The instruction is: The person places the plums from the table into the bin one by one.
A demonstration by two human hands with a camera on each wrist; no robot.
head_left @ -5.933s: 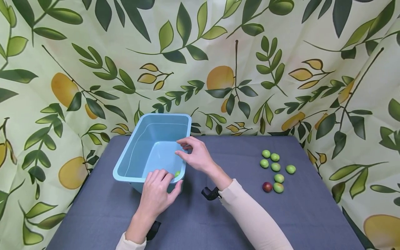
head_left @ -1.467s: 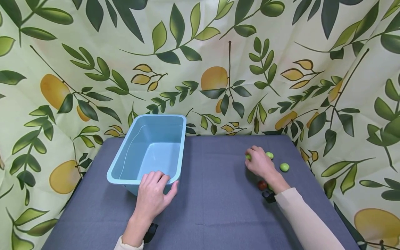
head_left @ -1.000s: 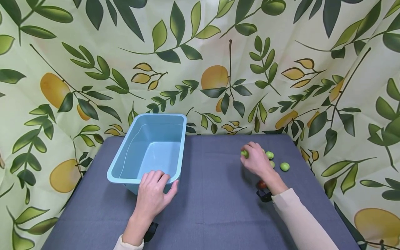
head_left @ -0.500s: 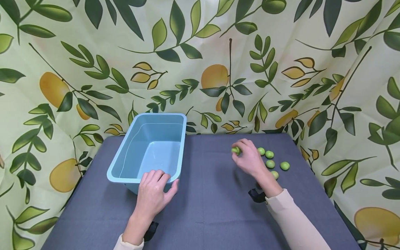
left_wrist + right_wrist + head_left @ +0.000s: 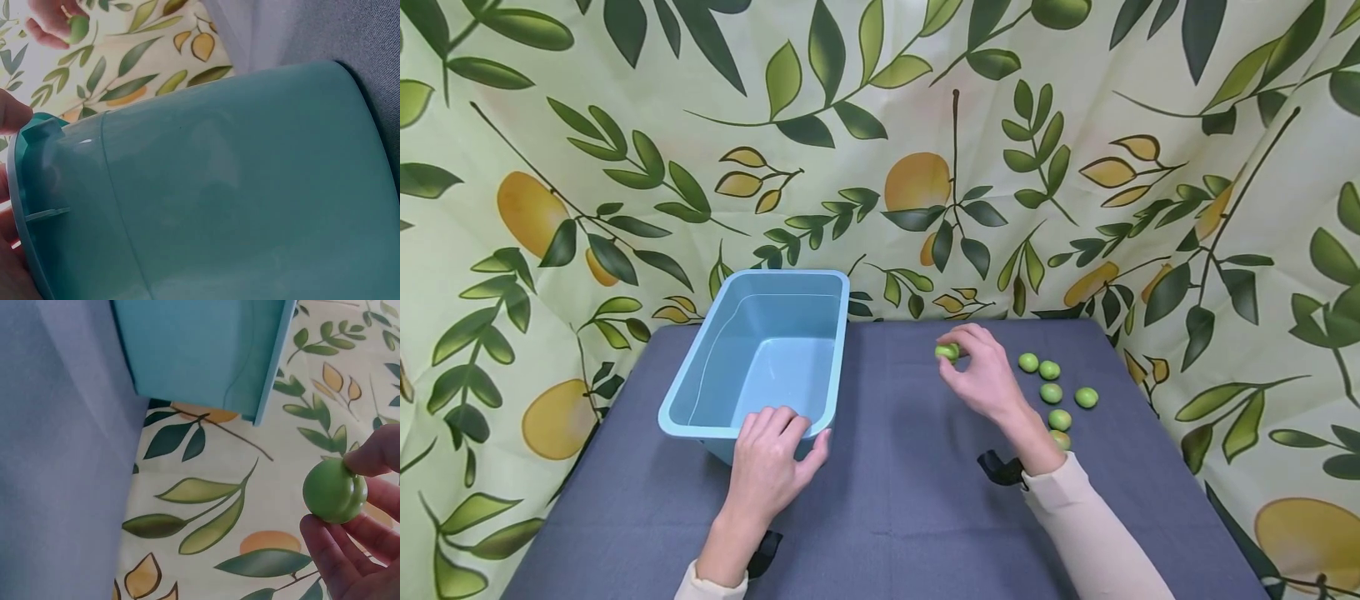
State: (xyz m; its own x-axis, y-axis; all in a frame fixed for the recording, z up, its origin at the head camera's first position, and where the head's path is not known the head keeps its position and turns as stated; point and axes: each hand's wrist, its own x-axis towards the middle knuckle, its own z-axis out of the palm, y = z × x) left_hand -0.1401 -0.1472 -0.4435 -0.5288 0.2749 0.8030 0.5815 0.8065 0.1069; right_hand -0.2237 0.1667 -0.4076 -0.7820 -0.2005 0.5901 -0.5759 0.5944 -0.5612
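Note:
My right hand (image 5: 987, 377) pinches a green plum (image 5: 948, 352) between thumb and fingertips, held up above the table right of the tub. Up close in the right wrist view, the plum (image 5: 334, 490) is smooth and round with a groove down one side. My left hand (image 5: 767, 462) grips the near rim of the light blue plastic tub (image 5: 752, 350), fingers bent over the edge and thumb outside its right corner. In the left wrist view the tub's wall (image 5: 219, 181) fills most of the picture. My left hand hides the tub's near right inner corner.
Several more green plums (image 5: 1051, 393) lie loosely grouped on the right of the dark grey-blue cloth-covered table (image 5: 895, 500), partly behind my right wrist. A leaf-and-fruit patterned curtain (image 5: 850, 167) stands along the back and sides.
My right hand was over the tub, then at the group of plums. It has since lifted one green plum and carried it left. My left hand stays on the tub's rim.

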